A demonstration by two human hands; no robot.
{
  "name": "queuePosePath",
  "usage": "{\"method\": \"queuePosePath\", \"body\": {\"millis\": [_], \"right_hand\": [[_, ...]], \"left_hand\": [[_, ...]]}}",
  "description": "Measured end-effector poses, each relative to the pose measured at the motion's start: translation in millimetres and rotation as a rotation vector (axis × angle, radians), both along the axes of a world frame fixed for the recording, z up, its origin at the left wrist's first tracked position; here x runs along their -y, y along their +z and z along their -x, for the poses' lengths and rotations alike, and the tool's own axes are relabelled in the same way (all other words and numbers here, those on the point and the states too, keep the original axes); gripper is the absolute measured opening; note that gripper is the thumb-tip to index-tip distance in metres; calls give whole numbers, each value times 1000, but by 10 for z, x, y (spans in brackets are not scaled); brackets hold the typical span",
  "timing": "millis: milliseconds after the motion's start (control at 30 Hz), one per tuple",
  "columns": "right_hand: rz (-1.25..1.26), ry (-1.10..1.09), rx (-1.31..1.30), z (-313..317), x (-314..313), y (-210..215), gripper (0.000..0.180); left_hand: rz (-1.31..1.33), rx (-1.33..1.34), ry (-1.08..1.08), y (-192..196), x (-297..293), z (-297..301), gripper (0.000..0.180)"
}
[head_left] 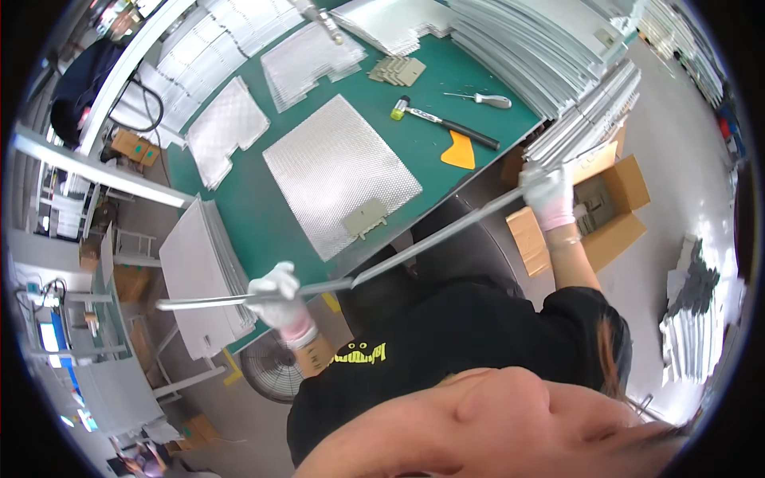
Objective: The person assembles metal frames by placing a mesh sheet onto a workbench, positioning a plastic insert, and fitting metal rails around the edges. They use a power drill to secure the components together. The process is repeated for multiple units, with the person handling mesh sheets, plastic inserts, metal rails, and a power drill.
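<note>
My left hand (279, 301), in a white glove, grips a long thin metal strip (430, 239) near its left part. My right hand (550, 195), also gloved, holds the strip's far right end. The strip runs across in front of my black shirt, just off the near edge of the green table (247, 215), and shows a kink near its middle. On the table beyond it lies a square embossed silver sheet (335, 167) with a beige plastic latch (365, 217) at its near edge.
A mallet (442, 119), a screwdriver (482, 99), an orange scraper (460, 151) and beige plastic parts (397, 70) lie on the table. Stacks of silver sheets (526, 48) ring it. An open cardboard box (613, 199) and a fan (275, 374) stand on the floor.
</note>
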State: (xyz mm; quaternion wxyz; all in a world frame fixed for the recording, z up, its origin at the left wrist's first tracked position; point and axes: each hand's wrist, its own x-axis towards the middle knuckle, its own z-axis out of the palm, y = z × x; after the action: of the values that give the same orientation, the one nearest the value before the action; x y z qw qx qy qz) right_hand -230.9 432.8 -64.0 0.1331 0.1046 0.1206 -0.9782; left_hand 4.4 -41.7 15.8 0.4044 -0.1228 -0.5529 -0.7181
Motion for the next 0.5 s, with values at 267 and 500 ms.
{"method": "queuePosePath", "body": {"millis": [267, 500], "right_hand": [[-235, -434, -569, 210, 488, 1446, 27], [-130, 313, -333, 514, 2211, 877, 21]], "left_hand": [[166, 700, 44, -316, -300, -522, 63], [-30, 724, 164, -713, -1127, -552, 42]]}}
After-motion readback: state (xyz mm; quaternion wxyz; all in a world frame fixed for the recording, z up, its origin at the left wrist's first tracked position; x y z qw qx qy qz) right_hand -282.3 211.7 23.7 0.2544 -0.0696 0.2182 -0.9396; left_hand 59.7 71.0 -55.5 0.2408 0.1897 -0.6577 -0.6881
